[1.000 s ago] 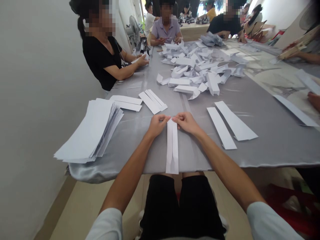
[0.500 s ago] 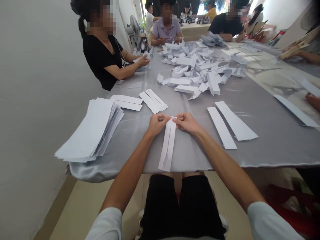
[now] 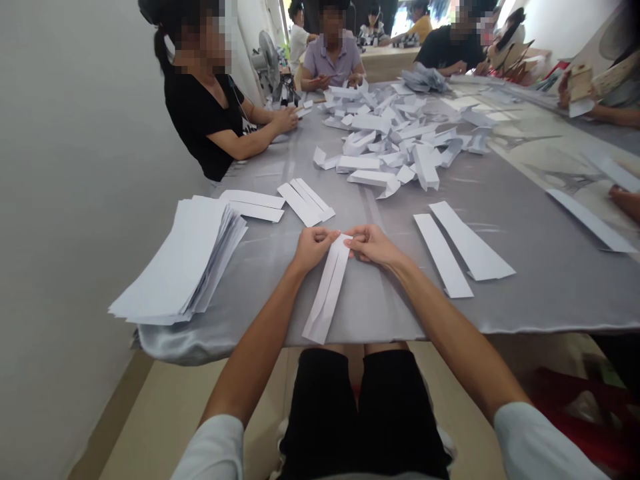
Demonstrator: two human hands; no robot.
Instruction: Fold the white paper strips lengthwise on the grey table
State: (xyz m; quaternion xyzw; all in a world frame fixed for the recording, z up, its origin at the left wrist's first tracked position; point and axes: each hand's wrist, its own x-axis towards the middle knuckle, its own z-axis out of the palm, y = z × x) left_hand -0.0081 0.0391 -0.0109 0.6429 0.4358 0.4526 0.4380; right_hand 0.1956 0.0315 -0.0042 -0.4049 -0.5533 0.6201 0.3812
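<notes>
A folded strip of white paper point(image 3: 327, 290) lies lengthwise before me, its near end close to the table edge and a slit running down its middle. At its far end my left hand point(image 3: 316, 247) pinches the left corner, fingers closed. My right hand point(image 3: 369, 245) grips the right corner between thumb and fingers. Just beyond my hands are two folded papers, one slanted point(image 3: 306, 202) and one lying crosswise point(image 3: 255, 205). To the right rest two long folded strips, a nearer one point(image 3: 443, 255) and a farther one point(image 3: 473, 241).
A thick stack of white sheets point(image 3: 175, 260) stands at the left on the grey tablecloth point(image 3: 390, 307). A heap of folded paper pieces point(image 3: 395, 133) covers the table's middle. A person in black point(image 3: 200, 120) sits at the left; other people work around the far side and right.
The near end of the paper strip has swung left, so it lies more slanted. Both hands stay at its far end. The co-worker at the left has shifted their hands slightly.
</notes>
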